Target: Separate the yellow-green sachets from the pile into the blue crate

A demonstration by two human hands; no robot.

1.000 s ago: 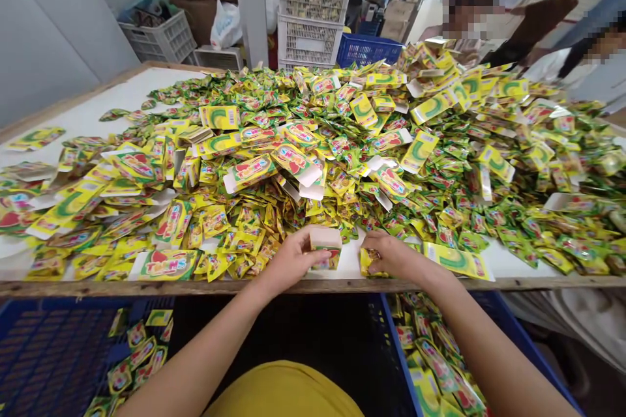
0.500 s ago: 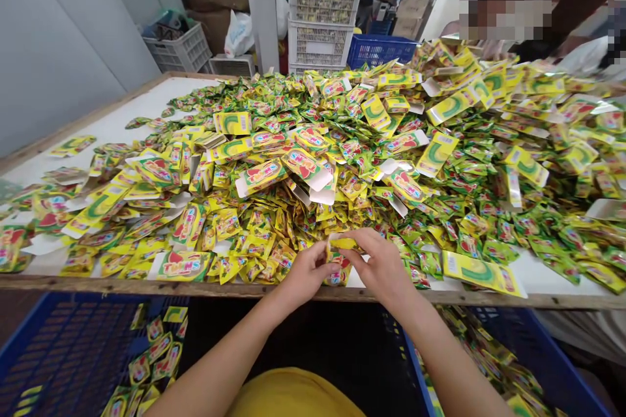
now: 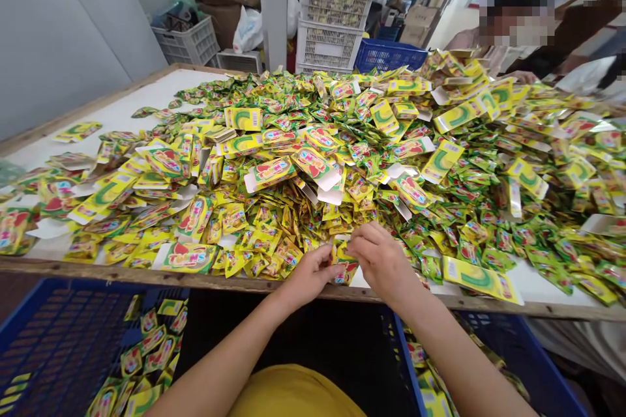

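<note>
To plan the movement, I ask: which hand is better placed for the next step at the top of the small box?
Probably the right hand: its fingers are at the top of the small box, while the left hand holds its side.

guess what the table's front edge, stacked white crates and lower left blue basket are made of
Front edge: probably wood, dull, from its brown, worn look. White crates: seemingly moulded plastic, matte, with regular lattice walls. Blue basket: likely plastic too, evenly slotted, finish unclear.

White wood-edged table, heaped packets and flattened cartons
</note>
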